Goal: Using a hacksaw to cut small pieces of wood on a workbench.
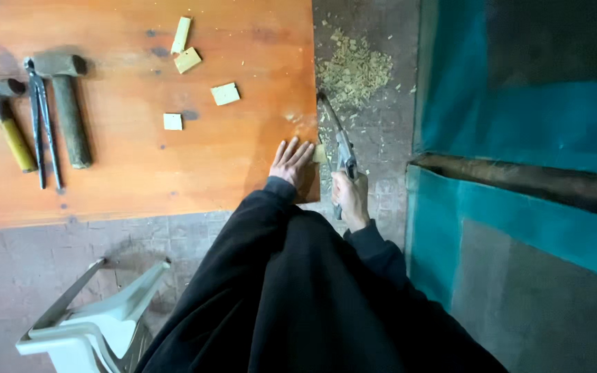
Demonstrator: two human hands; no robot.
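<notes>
- An orange wooden board (pixel 139 138) fills the upper left of the frame, lying on a grey floor (pixel 8 276) strewn with sawdust (pixel 354 69).
- Left hand (pixel 291 162) lies flat, fingers spread, at the board's right edge, pressing what seems a small wood piece (pixel 319 153).
- Right hand (pixel 350 197), mid-frame, is clenched around a handsaw (pixel 340 141).

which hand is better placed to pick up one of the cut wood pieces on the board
Left, probably. The left hand lies flat on the board, on the same side as the wood pieces; the right hand grips the saw.
</notes>
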